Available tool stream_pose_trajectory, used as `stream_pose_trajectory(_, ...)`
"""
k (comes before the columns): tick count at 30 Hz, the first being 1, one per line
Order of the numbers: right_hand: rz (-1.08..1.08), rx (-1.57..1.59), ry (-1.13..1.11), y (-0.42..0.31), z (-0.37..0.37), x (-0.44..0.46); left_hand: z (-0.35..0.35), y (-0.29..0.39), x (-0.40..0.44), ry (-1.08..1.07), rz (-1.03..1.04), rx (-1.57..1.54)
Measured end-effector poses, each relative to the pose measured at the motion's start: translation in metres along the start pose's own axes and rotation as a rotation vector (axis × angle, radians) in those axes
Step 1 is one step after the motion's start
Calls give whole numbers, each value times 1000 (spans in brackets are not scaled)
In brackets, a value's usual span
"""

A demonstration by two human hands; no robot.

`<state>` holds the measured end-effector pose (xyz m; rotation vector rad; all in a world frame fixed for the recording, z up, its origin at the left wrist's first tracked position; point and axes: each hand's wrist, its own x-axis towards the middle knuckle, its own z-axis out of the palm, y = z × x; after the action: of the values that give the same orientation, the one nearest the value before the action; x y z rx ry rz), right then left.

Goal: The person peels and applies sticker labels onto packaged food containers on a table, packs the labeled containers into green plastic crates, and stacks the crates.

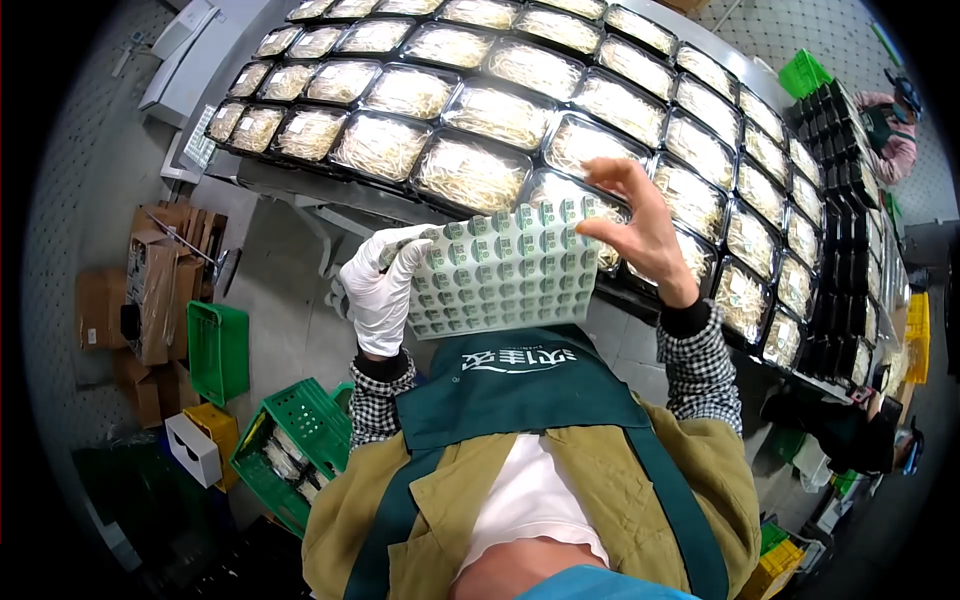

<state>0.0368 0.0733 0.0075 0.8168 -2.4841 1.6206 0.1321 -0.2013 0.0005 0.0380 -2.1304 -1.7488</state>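
A pale sheet of round green stickers [500,275] is held up in front of my apron, printed in rows. My left hand [383,290], in a white glove, grips the sheet by its left edge. My bare right hand [645,225] is at the sheet's upper right corner, thumb and fingers apart. Its thumb tip overlaps the edge of the sheet; whether a sticker clings to it is too small to tell. Just beyond both hands, rows of black trays with pale, thin strands under clear film [472,170] cover a table.
Green crates [290,440] and cardboard boxes [155,300] stand on the floor to the left. Stacked black trays [840,230] line the table's right end. A co-worker [890,130] is at the far right; another person's dark sleeve [840,430] shows lower right.
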Motion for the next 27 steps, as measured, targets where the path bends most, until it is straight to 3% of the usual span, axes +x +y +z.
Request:
stream_pose_trajectory(4,-281,-475,-252,-40,-6,2,-1,2,3,-90,-5,34)
stream_pose_trajectory(8,-411,-588,-93,-29,4,-18,4,-5,5,-142,-157,-67)
stream_pose_trajectory(11,-125,-55,-7,-3,-11,-40,7,-22,7,-173,-250,-22)
stream_pose_trajectory(13,380,343,545,61,-34,-47,6,-30,8,-174,-280,-56)
stream_pose_trajectory(15,432,146,764,130,-59,-56,6,-35,6,-193,-337,-112)
stream_pose_trajectory(18,517,-334,782,174,-62,-59,12,-35,9,-188,-298,-83)
stream_pose_trajectory(19,486,-446,776,176,-56,-55,12,-35,11,-180,-309,-95)
stream_pose_trajectory(21,222,-1012,694,184,-54,-53,9,-37,13,-165,-319,-99)
stream_pose_trajectory(25,383,-1061,679,166,-64,-73,-8,-41,18,-52,-359,-51)
stream_pose_trajectory(27,556,-626,782,140,-54,-98,-18,-46,20,-9,-347,-62)
